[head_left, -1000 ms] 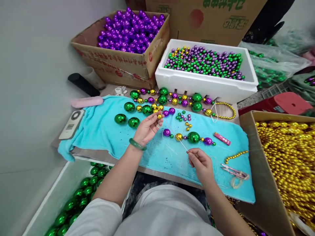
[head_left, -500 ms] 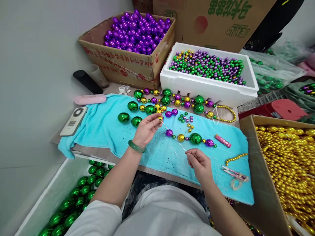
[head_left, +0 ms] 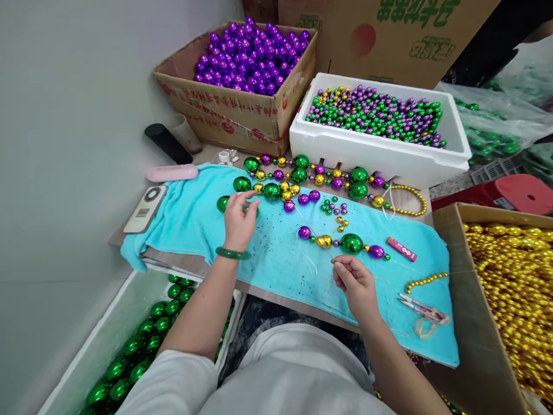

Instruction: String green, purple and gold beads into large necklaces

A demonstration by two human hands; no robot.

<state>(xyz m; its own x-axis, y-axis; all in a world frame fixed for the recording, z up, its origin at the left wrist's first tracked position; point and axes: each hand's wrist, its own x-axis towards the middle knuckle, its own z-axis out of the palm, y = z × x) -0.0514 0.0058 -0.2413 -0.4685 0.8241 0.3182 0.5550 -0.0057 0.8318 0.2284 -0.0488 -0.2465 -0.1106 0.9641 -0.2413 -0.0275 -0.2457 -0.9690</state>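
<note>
Towel [head_left: 194, 213] turquoise (dark-speckled); strung beads [head_left: 351, 243] metallic green, gold, purple; bangle [head_left: 233, 253] green; foam box [head_left: 380, 153] white.

The left hand [head_left: 239, 222] is leaving the thin needle's [head_left: 304, 218] far end, moving left with fingers spreading over the large green beads [head_left: 222, 203]; a purple bead [head_left: 288, 206] is coming into view.

Your left hand [head_left: 239, 223] covers part of the large green beads [head_left: 222, 203]; can't tell if you're touching them. Your right hand [head_left: 355, 283] hides the end of the thin line [head_left: 310, 226], too fine to identify. Pink packet [head_left: 401, 249] print: too small to read. Gold-bead carton [head_left: 464, 294] cut off right, green-bead bin [head_left: 113, 323] cut off bottom.
</note>
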